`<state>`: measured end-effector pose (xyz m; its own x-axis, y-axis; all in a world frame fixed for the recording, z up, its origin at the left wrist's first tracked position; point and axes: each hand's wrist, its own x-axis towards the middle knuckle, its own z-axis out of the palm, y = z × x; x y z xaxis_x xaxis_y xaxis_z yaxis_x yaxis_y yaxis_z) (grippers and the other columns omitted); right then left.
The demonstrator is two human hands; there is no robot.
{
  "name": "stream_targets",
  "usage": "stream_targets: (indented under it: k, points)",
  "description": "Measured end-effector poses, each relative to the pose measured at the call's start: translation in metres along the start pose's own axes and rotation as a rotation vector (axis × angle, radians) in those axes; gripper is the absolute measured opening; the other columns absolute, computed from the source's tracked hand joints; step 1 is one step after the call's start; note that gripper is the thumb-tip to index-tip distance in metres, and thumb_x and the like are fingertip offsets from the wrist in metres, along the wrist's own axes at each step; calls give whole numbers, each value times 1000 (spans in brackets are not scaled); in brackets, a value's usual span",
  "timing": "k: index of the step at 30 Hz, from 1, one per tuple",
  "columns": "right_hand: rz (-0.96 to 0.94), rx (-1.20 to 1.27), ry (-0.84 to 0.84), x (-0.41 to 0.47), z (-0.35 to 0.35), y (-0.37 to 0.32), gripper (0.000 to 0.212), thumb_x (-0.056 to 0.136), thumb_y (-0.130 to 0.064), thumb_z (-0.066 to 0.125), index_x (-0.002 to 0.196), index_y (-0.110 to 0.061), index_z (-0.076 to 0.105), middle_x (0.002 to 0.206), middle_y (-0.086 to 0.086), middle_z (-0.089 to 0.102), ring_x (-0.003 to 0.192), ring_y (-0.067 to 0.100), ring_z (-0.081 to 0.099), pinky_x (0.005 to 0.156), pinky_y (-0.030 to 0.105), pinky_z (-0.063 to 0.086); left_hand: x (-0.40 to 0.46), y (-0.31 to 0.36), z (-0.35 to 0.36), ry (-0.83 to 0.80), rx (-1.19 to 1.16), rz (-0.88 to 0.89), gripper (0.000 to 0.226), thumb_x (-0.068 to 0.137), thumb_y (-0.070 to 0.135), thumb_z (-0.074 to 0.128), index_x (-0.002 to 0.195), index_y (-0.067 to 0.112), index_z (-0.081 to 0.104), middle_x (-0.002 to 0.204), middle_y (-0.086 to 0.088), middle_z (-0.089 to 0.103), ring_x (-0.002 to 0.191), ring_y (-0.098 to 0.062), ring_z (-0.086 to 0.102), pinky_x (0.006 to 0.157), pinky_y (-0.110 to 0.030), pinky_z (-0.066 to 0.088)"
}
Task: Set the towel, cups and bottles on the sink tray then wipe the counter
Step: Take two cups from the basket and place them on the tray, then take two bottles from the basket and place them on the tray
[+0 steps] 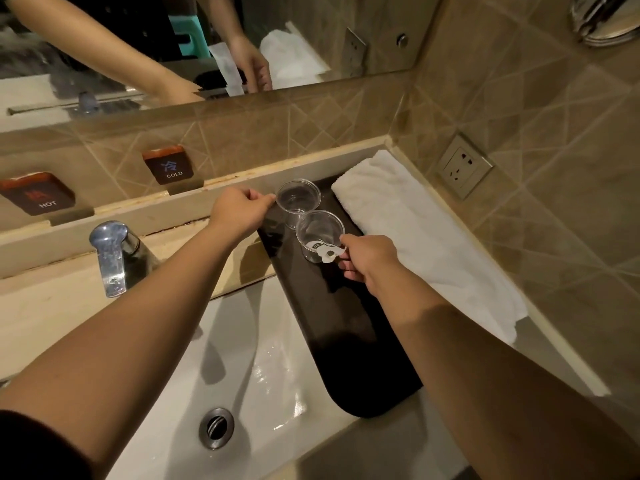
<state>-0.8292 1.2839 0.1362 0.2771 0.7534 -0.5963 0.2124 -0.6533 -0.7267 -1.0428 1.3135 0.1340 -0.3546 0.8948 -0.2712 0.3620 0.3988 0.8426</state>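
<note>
A long black tray (353, 337) lies along the right side of the sink. Two clear plastic cups stand upright on its far end. My left hand (240, 211) pinches the rim of the far cup (298, 199). My right hand (369, 256) grips the near cup (318, 233), which has a white label on its side. A folded white towel (412, 230) lies lengthwise along the tray's right edge, against the tiled wall. No bottles are in view.
The white sink basin (242, 368) with its drain (216, 427) is below my arms. A chrome faucet (112, 254) stands at the left. HOT and COLD signs sit on the ledge behind. A wall socket (464, 166) is at the right. A mirror hangs above.
</note>
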Motion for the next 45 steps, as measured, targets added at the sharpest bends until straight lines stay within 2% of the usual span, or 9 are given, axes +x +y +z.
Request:
stream_targets:
  k: [3,9,16,20,23,28,31,38,45]
  points:
    - [-6,-19,3,-12,-13,1,23,93,-26,64,103,-6,71,82,5,70,59,14,60,63,28,58,-30,11,-9,-64,78,118,34,92,33,66,88,0,69,91,-23,70,90,-38,67,79,-43,56]
    - [-205,-218,56,-51,-63,18,28,92,-28,63,89,-2,71,89,19,71,71,24,65,77,38,60,-105,47,-13,-209,278,413,15,91,41,67,87,27,70,81,3,70,79,-15,66,64,-27,53]
    - [-491,-452,184,-139,-170,63,26,87,-38,65,68,-20,63,73,-5,65,71,13,59,60,26,38,-219,108,22,-383,401,769,18,86,54,64,89,37,68,80,18,69,79,8,62,61,-22,49]
    - [-531,-509,306,-213,-245,112,25,87,-38,64,68,-24,58,67,-7,61,64,12,57,53,28,39,-304,127,65,-542,476,911,16,87,51,67,90,35,69,85,16,71,77,-1,66,73,-32,58]
    - [-485,-541,363,-278,-301,166,19,90,-34,62,81,-17,67,73,2,67,69,20,63,61,37,53,-381,126,99,-653,501,1004,10,87,41,72,85,31,70,81,10,72,75,-8,68,75,-36,57]
    - [-383,-617,492,-396,-380,282,25,95,-36,57,74,-23,55,77,1,62,74,20,60,64,32,47,-527,99,161,-833,619,1171,16,88,43,70,85,27,70,75,14,69,69,4,62,60,-19,46]
    - [-273,-598,590,-471,-419,362,25,95,-37,57,80,-18,63,80,3,65,75,21,63,68,36,54,-623,80,201,-979,687,1255,17,87,42,71,77,29,66,69,12,68,65,3,61,61,-23,48]
    - [25,-467,839,-640,-471,544,16,91,-39,58,84,-25,61,82,-1,63,74,20,58,64,32,43,-860,36,263,-1235,672,1553,21,83,42,75,70,34,62,66,16,63,63,4,59,60,-25,49]
    - [294,-338,1048,-772,-497,685,16,90,-37,61,79,-27,55,81,-2,61,71,19,52,65,28,35,-1059,-9,298,-1468,752,1837,16,87,43,69,88,27,67,83,12,69,71,-2,60,59,-12,42]
